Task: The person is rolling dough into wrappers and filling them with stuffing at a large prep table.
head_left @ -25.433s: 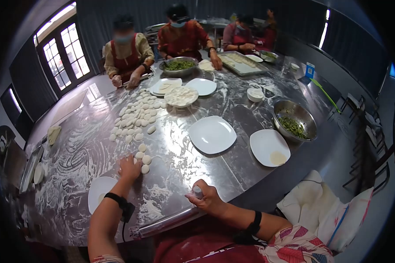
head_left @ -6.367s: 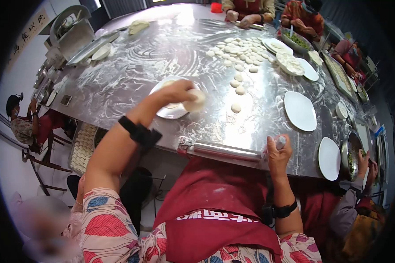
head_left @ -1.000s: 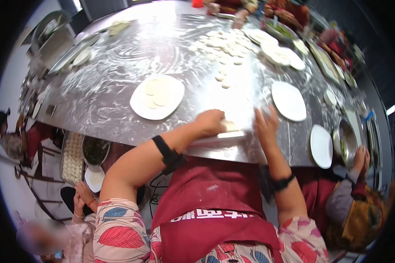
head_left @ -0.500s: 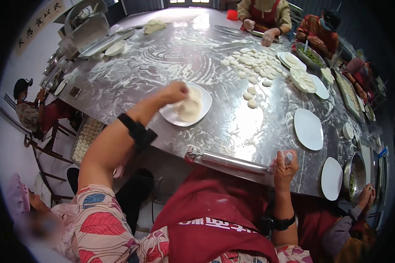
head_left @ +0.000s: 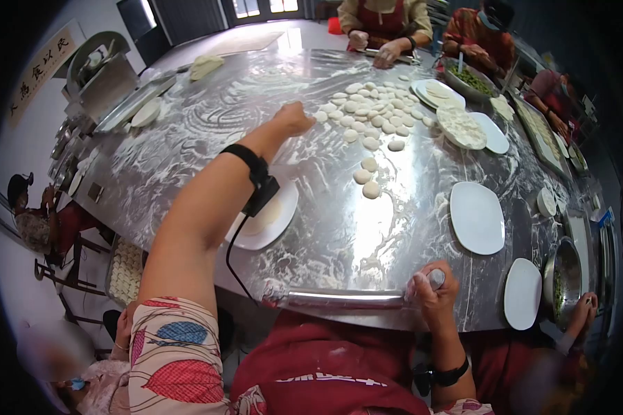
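Observation:
My left hand (head_left: 294, 119) reaches far across the steel table, fingers curled, right beside the nearest of the small flattened dough discs (head_left: 372, 111). Whether it grips one is hidden. Under my left forearm sits a white plate (head_left: 287, 207) with rolled dough wrappers (head_left: 263, 218) on it, partly covered by the arm. My right hand (head_left: 437, 294) is closed round the right end of a shiny metal rolling pin (head_left: 346, 299), which lies along the near table edge. Three dough discs (head_left: 367, 178) lie apart from the main group.
White plates (head_left: 477, 218) and a metal bowl with green filling (head_left: 566, 277) stand at the right. Flour (head_left: 462, 128) fills a bowl farther back. Co-workers (head_left: 387, 24) work at the far side, and another person's hand (head_left: 585, 311) is at the lower right.
My left hand has left the wrappers on the white plate and moved forward and right to the dough discs. My right hand stays on the rolling pin. The view has shifted.

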`<control>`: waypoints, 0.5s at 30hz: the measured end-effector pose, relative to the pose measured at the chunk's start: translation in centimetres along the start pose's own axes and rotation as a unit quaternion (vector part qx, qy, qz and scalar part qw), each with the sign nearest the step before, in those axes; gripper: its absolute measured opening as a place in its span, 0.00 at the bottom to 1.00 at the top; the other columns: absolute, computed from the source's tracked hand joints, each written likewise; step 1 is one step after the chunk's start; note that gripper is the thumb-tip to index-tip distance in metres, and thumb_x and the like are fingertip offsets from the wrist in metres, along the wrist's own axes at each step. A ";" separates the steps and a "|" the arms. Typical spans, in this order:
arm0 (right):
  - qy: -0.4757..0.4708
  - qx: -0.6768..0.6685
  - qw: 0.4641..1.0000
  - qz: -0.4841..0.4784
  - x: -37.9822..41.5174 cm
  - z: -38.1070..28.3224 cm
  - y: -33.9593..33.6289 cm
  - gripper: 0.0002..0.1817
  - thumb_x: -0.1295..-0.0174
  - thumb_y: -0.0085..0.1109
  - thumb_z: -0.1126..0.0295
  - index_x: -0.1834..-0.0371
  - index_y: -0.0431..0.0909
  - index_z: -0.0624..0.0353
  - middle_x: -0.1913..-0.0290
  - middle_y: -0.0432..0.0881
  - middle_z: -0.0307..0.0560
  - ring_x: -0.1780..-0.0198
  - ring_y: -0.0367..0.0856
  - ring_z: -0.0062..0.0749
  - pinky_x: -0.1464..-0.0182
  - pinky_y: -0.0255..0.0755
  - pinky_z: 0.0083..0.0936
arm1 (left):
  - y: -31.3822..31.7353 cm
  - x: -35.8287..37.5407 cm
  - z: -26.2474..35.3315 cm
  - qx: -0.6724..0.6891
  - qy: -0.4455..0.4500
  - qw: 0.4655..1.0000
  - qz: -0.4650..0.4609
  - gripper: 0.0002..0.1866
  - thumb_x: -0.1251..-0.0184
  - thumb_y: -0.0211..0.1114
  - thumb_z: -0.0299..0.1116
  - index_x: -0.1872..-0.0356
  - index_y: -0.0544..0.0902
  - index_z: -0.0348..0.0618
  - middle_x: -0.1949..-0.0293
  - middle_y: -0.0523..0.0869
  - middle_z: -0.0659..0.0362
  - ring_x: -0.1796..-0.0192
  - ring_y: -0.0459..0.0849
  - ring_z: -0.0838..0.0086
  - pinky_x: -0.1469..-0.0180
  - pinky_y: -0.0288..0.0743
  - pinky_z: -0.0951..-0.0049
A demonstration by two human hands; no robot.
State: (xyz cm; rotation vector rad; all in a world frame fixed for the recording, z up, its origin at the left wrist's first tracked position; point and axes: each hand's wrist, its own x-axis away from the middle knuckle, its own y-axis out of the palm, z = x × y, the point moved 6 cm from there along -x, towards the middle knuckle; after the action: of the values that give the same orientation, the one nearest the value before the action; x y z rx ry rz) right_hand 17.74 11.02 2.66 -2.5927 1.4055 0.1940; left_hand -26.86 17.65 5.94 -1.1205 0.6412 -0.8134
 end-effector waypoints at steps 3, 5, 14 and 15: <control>-0.007 -0.011 0.999 -0.038 -0.5 1.4 -0.3 0.06 0.43 0.61 0.76 0.69 0.71 0.61 0.77 0.78 0.44 0.77 0.76 0.23 0.74 0.71 0.20 | 1.9 -2.6 2.6 0.019 0.011 1.000 0.006 0.34 0.41 0.60 0.52 0.41 0.70 0.33 0.45 0.75 0.38 0.42 0.74 0.49 0.40 0.67 0.60; -0.022 0.007 0.998 -0.062 -0.7 1.5 -0.6 0.06 0.45 0.62 0.76 0.70 0.72 0.61 0.76 0.78 0.45 0.76 0.77 0.26 0.73 0.71 0.21 | 2.9 -3.7 5.0 0.041 0.041 0.998 0.006 0.34 0.40 0.60 0.52 0.40 0.70 0.35 0.44 0.74 0.39 0.41 0.72 0.49 0.39 0.66 0.59; -0.022 -0.054 0.986 -0.156 -1.7 1.9 -0.5 0.16 0.54 0.72 0.78 0.65 0.74 0.62 0.74 0.79 0.50 0.69 0.83 0.39 0.67 0.76 0.28 | 10.2 -11.6 12.3 0.058 0.180 0.981 0.033 0.34 0.40 0.56 0.56 0.38 0.70 0.45 0.43 0.72 0.41 0.39 0.69 0.48 0.38 0.64 0.56; -0.030 -0.065 0.984 -0.164 -1.8 1.9 -0.6 0.16 0.54 0.72 0.77 0.64 0.74 0.62 0.73 0.80 0.50 0.68 0.83 0.39 0.67 0.77 0.28 | 10.5 -12.1 12.8 0.040 0.161 0.986 0.020 0.34 0.40 0.55 0.58 0.37 0.69 0.48 0.41 0.71 0.41 0.38 0.68 0.48 0.38 0.63 0.54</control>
State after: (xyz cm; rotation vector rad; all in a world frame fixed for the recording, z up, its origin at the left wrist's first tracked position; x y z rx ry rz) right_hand 17.24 13.19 1.23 -2.8486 0.9564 0.3217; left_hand -21.02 36.51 0.60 -0.9079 0.8888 -0.9865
